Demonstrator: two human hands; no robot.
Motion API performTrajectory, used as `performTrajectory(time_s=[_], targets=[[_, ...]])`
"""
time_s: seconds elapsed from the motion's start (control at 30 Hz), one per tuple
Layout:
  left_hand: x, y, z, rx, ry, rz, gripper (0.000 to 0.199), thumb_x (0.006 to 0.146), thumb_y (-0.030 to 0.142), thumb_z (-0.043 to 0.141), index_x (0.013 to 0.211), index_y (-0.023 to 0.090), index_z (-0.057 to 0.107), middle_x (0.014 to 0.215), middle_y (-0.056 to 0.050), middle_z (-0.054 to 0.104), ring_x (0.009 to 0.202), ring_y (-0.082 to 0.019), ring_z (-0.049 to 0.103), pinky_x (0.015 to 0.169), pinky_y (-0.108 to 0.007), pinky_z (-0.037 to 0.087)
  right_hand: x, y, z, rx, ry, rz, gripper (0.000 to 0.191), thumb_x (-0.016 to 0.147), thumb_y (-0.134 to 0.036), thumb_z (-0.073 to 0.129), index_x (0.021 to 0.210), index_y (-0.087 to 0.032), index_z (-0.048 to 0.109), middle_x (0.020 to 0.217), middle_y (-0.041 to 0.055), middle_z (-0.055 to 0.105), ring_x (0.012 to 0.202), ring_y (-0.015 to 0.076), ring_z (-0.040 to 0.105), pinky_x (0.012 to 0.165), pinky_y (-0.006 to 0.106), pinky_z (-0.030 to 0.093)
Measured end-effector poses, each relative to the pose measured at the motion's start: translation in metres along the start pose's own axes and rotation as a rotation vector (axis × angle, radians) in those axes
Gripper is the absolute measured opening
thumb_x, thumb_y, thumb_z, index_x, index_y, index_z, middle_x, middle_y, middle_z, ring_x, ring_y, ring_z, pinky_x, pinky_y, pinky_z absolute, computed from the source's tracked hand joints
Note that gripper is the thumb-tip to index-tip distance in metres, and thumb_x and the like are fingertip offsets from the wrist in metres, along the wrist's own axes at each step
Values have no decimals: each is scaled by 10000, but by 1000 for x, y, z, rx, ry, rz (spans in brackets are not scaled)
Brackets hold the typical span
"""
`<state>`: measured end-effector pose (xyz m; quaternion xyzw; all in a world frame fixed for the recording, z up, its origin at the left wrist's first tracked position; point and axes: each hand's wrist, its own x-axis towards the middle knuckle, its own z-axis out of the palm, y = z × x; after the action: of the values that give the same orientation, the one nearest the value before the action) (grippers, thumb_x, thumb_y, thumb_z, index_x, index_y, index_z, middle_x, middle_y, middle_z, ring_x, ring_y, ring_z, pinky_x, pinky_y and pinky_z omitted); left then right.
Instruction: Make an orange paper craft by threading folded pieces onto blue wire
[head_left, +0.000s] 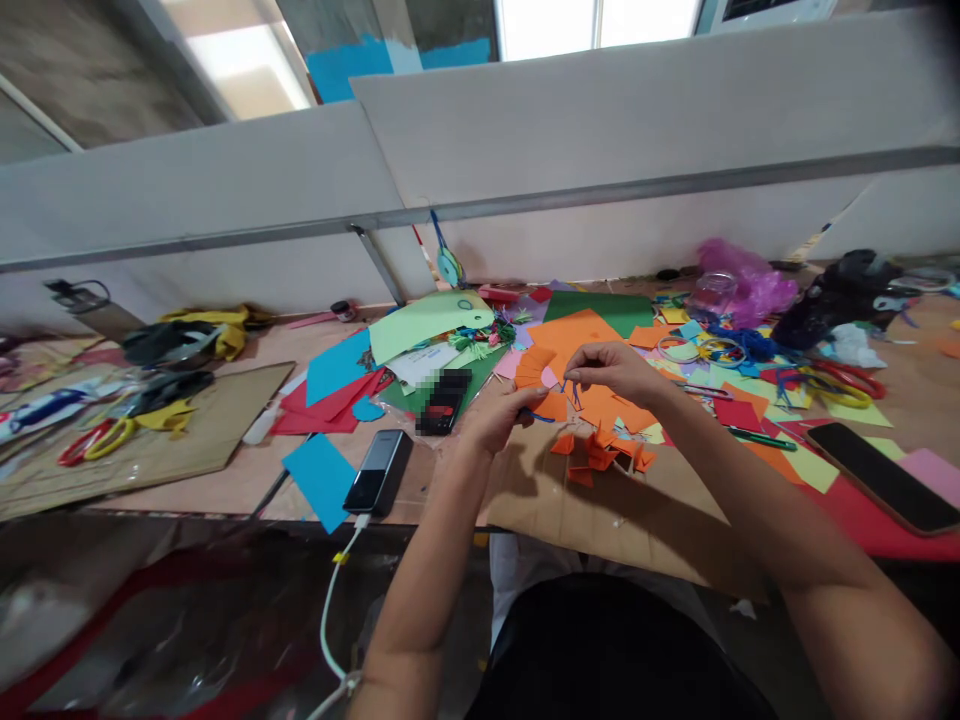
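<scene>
My left hand [501, 416] is closed, with thumb and fingers pinched on a dark blue string [541, 418]. An orange pleated paper piece [531, 368] shows just past its fingertips; I cannot tell whether the hand holds that too. Facing it, my right hand [613, 368] pinches another stretch of blue string, which dangles below its fingertips. Small folded orange paper pieces [600, 450] lie in a pile on the cardboard [555, 495] below both hands. Larger orange paper sheets [581, 332] spread out behind them.
A power bank [379, 472] with a white cable [330, 600] sits left, near a black device [446, 400]. At right are a phone [885, 475], a green pen [761, 438], scissors [844, 385] and a dark bottle [832, 300]. Another pair of scissors [97, 440] lies far left.
</scene>
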<state>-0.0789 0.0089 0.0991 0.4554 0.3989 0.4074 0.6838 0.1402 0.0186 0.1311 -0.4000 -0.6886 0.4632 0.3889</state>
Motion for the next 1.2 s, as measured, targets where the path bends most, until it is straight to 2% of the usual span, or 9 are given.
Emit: performTrajectory(time_s=[0.23,0.5,0.6,0.7,0.8,0.97,1.03,1.1,1.2], targets=[[-7,-6,-2,120,-97,17,441,630,413,823,958,168,658,702,41,569,541,-59,446,472,-184,284,10,5,5,-6,151,-86,233,751,-409,774,768,-189,702,724,12,659,656,134,563,637,299,468],[-5,-22,-4,-41,-1,-28,433,582,363,873,915,174,672,716,26,619,537,-66,508,434,-175,300,18,9,18,-119,160,-161,190,803,-389,760,824,-204,721,842,31,701,788,171,622,761,345,508],[-2,-35,-4,-149,25,-65,434,570,331,891,906,171,668,698,32,632,495,-52,502,416,-166,308,21,4,20,-204,110,-245,155,834,-374,743,884,-228,759,1070,64,731,1017,218,662,933,410,511],[2,-51,-2,-243,60,-111,411,571,328,896,850,156,647,638,47,608,429,-29,450,389,-159,300,22,1,22,-240,40,-282,187,889,-327,685,1044,-273,772,1302,54,688,1245,229,605,1082,452,454],[5,-63,6,-319,80,-97,402,552,286,898,818,157,625,609,66,588,390,-8,387,365,-150,253,24,2,29,-242,-32,-247,288,940,-259,586,1181,-290,740,1326,37,693,1276,203,598,1111,433,451],[3,-71,22,-347,94,-102,416,493,205,924,775,164,620,630,59,603,437,-38,475,387,-160,307,35,1,48,-412,-311,-160,441,939,-144,514,1319,-298,674,1318,12,709,1175,184,671,1014,363,525],[3,-73,23,-358,100,-113,410,488,205,933,748,163,619,619,55,599,447,-46,482,390,-165,311,38,-4,50,-602,-250,-149,488,924,-126,537,1353,-328,651,1302,7,719,1124,205,694,980,371,535],[4,-76,20,-376,104,-108,407,493,221,942,756,157,638,638,39,622,469,-59,500,403,-175,336,37,-9,46,-751,-55,-174,507,922,-133,553,1378,-341,631,1308,13,715,1106,234,697,972,399,529],[6,-81,15,-419,104,-66,450,506,288,953,843,155,686,741,3,688,548,-92,571,465,-196,423,27,-12,32,-752,184,-244,456,948,-171,524,1372,-299,629,1321,34,705,1099,238,689,949,393,524]])
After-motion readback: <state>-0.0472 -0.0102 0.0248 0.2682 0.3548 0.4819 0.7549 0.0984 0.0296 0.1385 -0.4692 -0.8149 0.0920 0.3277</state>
